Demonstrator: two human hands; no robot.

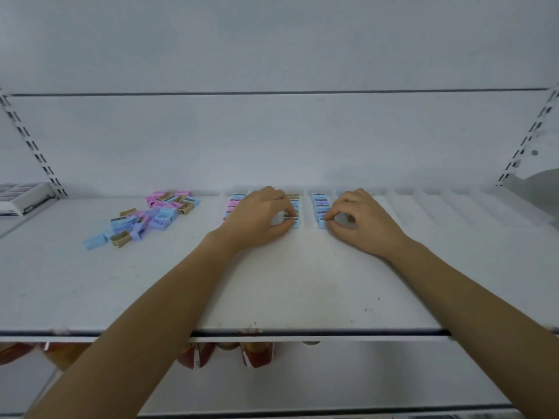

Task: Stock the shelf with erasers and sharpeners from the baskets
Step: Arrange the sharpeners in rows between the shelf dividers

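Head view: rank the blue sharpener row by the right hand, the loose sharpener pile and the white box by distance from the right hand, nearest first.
1. Blue sharpener row: at the right hand fingertips.
2. Loose sharpener pile: left, beyond the left hand.
3. White box: far left edge.

We see both forearms reaching over a white shelf [272,285] toward rows of small sharpeners lined up against the back panel. The left hand [257,219] pinches a light blue sharpener [295,222] at the near end of one row [293,205], thumb and fingers closed on it. The right hand [363,220] pinches another light blue sharpener [322,222] at the near end of the next row [319,204]. A third row [233,205] of blue and pink pieces sits partly hidden behind the left hand. Well to the left lies a loose pile of sharpeners [145,217] in blue, pink, purple and tan. A white box [24,196] rests at the far left edge. Below the shelf, red packages [257,355] show.
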